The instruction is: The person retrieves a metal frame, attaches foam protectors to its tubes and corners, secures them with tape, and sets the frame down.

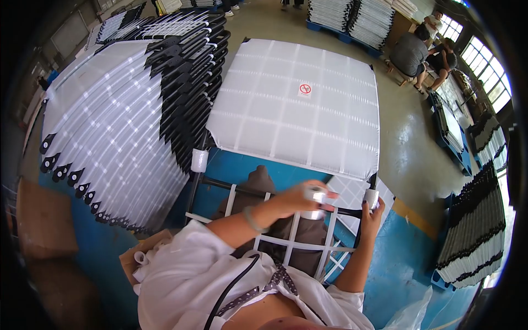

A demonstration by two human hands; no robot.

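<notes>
My left hand has its fingers wrapped round a white-wrapped joint on the black frame, at the lower right corner of a large plastic-covered white panel. A roll of clear tape is in my right hand, which is blurred and stands over the frame's black crossbar, left of the joint. White straps cross the lower part of the frame, over my lap. Another white-wrapped joint sits at the panel's lower left corner.
A tall stack of wrapped panels with black frames stands close on the left, above a cardboard box. More stacked panels are on the right. Two seated people and another person are at the back right.
</notes>
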